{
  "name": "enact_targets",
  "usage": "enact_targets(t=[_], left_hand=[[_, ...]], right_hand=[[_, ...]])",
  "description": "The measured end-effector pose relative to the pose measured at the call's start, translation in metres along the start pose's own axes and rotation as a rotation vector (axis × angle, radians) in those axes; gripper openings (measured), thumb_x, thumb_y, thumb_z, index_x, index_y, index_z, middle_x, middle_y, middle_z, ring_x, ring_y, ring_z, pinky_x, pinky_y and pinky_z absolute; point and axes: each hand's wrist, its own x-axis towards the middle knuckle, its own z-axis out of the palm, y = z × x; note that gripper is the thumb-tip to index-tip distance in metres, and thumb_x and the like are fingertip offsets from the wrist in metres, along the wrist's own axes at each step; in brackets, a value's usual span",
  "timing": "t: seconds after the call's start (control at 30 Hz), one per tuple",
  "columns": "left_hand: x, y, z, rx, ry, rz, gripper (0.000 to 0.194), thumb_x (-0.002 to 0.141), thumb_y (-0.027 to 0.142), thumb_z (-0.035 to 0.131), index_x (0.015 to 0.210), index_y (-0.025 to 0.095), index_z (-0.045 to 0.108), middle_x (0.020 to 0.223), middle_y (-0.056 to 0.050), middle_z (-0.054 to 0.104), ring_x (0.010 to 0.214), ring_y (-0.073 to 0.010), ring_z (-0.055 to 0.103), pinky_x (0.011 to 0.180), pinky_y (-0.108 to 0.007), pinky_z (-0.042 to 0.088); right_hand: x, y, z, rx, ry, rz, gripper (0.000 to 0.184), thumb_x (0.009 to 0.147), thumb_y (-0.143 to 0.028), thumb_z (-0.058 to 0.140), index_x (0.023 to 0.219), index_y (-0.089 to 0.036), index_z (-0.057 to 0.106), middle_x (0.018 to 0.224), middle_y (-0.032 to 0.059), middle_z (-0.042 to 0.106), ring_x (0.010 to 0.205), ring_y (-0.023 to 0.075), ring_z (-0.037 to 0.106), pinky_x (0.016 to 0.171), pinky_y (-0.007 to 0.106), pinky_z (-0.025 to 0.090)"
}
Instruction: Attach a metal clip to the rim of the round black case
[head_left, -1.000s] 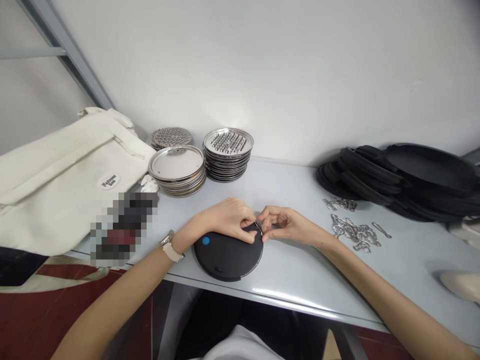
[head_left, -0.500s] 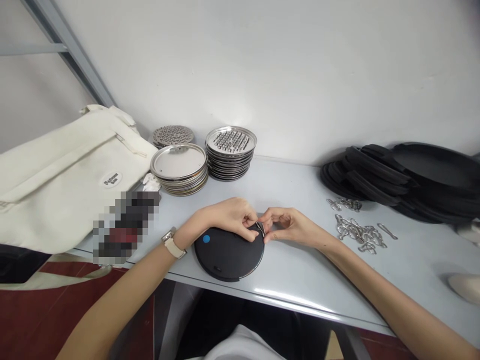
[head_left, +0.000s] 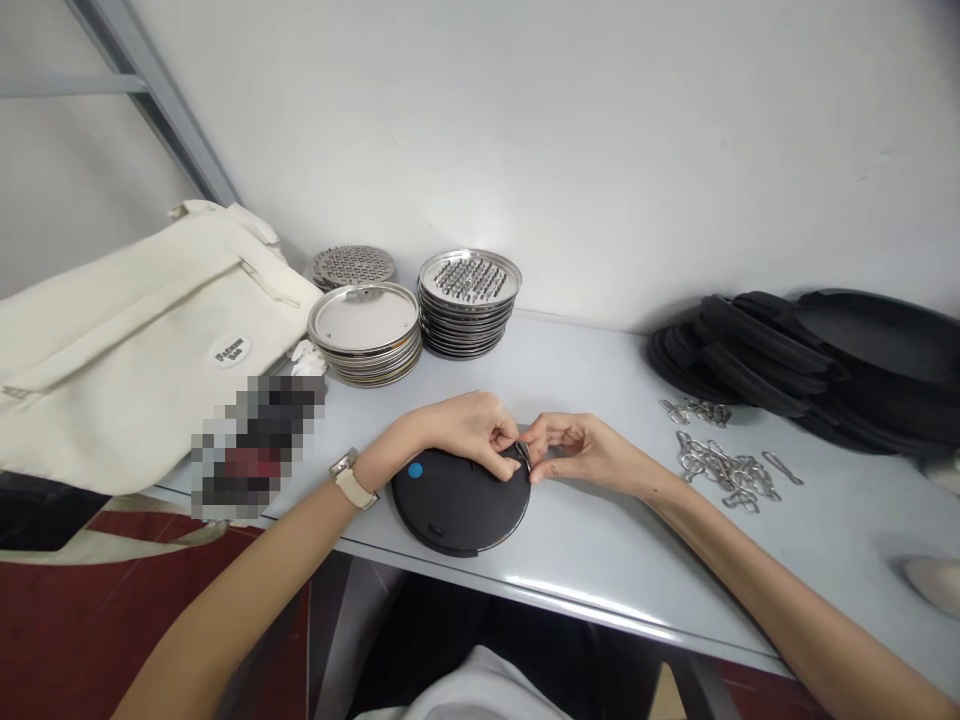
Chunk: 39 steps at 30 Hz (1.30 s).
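A black round disc (head_left: 459, 510) with a blue dot on its upper left lies on the table before me. At its upper right edge stands a small shiny metal clip (head_left: 523, 455). My left hand (head_left: 474, 430) rests over the disc's far edge, fingers curled in and thumb pressed down near the clip; its fingertips are partly hidden. From the right, my right hand (head_left: 574, 448) pinches the clip between thumb and fingers against the disc's rim.
Several loose wire clips (head_left: 724, 468) lie to the right, before a pile of black round pieces (head_left: 795, 350). Behind the disc stand stacked metal plates (head_left: 364, 320) and stacked metal grater discs (head_left: 469, 285). A cream bag (head_left: 172, 370) and a blurred-out item (head_left: 259, 450) are at left.
My view has shifted slightly, so everything sits a little differently in the picture. Both hands stay at the clip on the disc's edge, with hardly any visible movement.
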Motion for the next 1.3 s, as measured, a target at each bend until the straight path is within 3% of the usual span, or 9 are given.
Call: enact_targets(t=[0.47,0.63,0.83,1.07,1.3], left_hand=[[-0.002,0.000,0.001,0.024,0.016,-0.020,0.034,0.068,0.028,0.061,0.053,0.017,0.031,0.050,0.008,0.029,0.049,-0.0063,0.027,0.049,-0.024,0.020],[-0.002,0.002,0.000,0.055,0.037,-0.018,0.035,0.068,0.028,0.060,0.054,0.017,0.029,0.050,0.008,0.027,0.048,-0.0062,0.027,0.049,-0.024,0.020],[-0.005,0.009,0.000,0.203,0.066,0.029,0.032,0.069,0.027,0.058,0.053,0.016,0.033,0.047,0.007,0.033,0.047,-0.0062,0.029,0.051,-0.023,0.023],[-0.008,0.018,-0.004,0.313,0.083,0.014,0.031,0.075,0.031,0.057,0.055,0.016,0.038,0.050,0.004,0.046,0.052,-0.0085,0.041,0.058,-0.023,0.030],[-0.007,0.020,-0.003,0.359,0.075,0.019,0.032,0.077,0.029,0.056,0.055,0.017,0.036,0.050,0.005,0.045,0.054,-0.0092,0.043,0.060,-0.023,0.031]], right_hand=[[-0.005,-0.017,0.000,-0.117,0.010,0.023,0.034,0.081,-0.038,0.064,0.106,-0.016,0.063,0.093,0.0057,0.067,0.086,0.0157,0.061,0.082,0.031,0.047],[-0.002,-0.008,0.003,-0.083,0.063,-0.022,0.029,0.085,-0.039,0.058,0.100,-0.015,0.065,0.090,0.0051,0.067,0.081,0.0139,0.059,0.077,0.028,0.046],[-0.001,-0.001,0.004,-0.005,0.118,0.032,0.034,0.080,-0.041,0.065,0.103,-0.015,0.063,0.091,0.0063,0.067,0.083,0.0152,0.061,0.079,0.030,0.047],[-0.002,-0.003,0.001,-0.121,0.184,0.004,0.027,0.078,-0.042,0.066,0.083,-0.016,0.063,0.078,0.0025,0.062,0.075,0.0140,0.056,0.073,0.028,0.045],[-0.005,-0.020,0.002,-0.160,0.211,-0.049,0.025,0.087,-0.043,0.055,0.082,-0.018,0.055,0.079,0.0009,0.054,0.076,0.0137,0.050,0.073,0.027,0.041]])
